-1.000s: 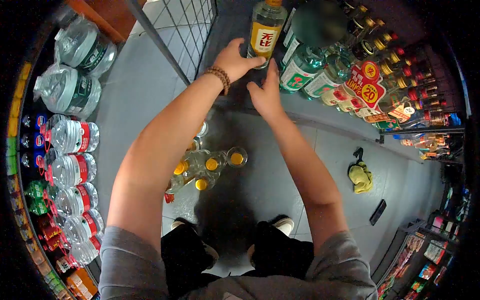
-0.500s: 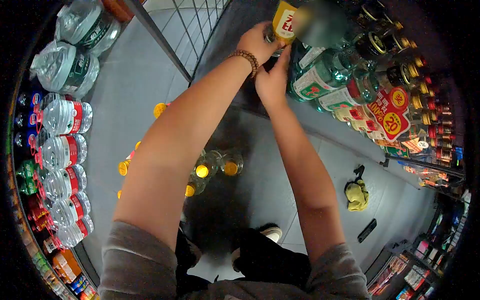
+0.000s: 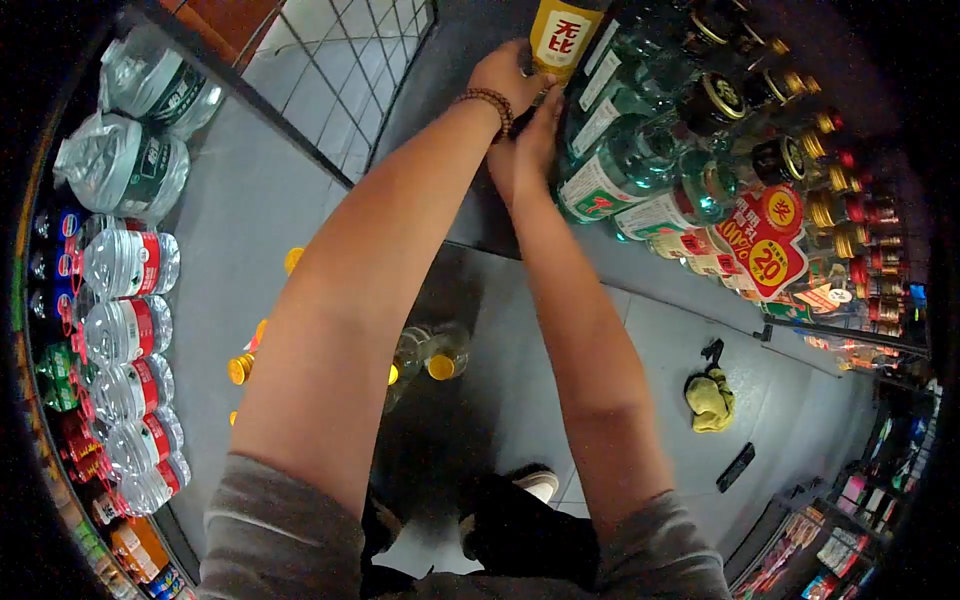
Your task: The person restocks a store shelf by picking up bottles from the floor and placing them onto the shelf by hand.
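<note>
Where the left hand (image 3: 507,80), brown beaded bracelet (image 3: 497,102) at wrist, is clasped about the lower left side of a yellow-labelled bottle (image 3: 565,38), the right hand (image 3: 527,145) lies at its base, grip undeterminable. Bottle: smooth, rounded, label characters plainer than half a second earlier; just rightward, translucent green bottles (image 3: 600,187), white-labelled, closely ranked.

2 arms (image 3: 335,320) extended forward, hands (image 3: 507,80) close together

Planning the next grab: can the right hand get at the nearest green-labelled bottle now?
Probably yes: the right hand is close beside the green-labelled bottle, with nothing visible between them, though it would likely have to leave the yellow-labelled bottle first.
</note>
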`<state>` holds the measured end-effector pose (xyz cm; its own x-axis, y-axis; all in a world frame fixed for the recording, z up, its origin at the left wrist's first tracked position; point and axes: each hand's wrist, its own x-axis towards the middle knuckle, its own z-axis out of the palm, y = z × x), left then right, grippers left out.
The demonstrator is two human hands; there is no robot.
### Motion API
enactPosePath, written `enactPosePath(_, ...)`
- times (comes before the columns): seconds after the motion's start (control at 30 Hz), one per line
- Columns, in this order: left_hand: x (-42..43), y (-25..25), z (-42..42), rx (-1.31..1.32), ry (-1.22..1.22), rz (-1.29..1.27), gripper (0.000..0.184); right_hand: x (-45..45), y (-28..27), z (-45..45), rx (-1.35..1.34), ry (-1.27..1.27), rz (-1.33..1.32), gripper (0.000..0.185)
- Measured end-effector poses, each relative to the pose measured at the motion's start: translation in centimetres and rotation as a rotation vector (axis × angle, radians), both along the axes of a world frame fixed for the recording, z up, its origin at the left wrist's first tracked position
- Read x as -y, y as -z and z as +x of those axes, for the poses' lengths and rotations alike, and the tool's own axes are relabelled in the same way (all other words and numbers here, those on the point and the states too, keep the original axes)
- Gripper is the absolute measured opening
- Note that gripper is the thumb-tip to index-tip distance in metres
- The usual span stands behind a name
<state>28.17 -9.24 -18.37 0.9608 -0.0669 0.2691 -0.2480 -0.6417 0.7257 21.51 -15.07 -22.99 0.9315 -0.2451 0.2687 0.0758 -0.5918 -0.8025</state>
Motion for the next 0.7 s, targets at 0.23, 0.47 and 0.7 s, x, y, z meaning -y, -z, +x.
enactPosePath(0.23,0.8,-0.7,1.2,-0.072,-0.043,0.084,0.061,0.2,-0.7,0.3,0.165,-0.024,0.136,0.096)
enactPosePath(0.47,1.1,-0.3,2.3,-0.060,-0.003,0.048,0.062,-0.4,-0.5,1.6,0.203,-0.001,0.065,0.093)
enactPosePath(0.7,1.3,0.3,3.3,-0.070,-0.001,0.024,0.057,-0.5,0.5,2.8,0.301,0.080,-0.069,0.095)
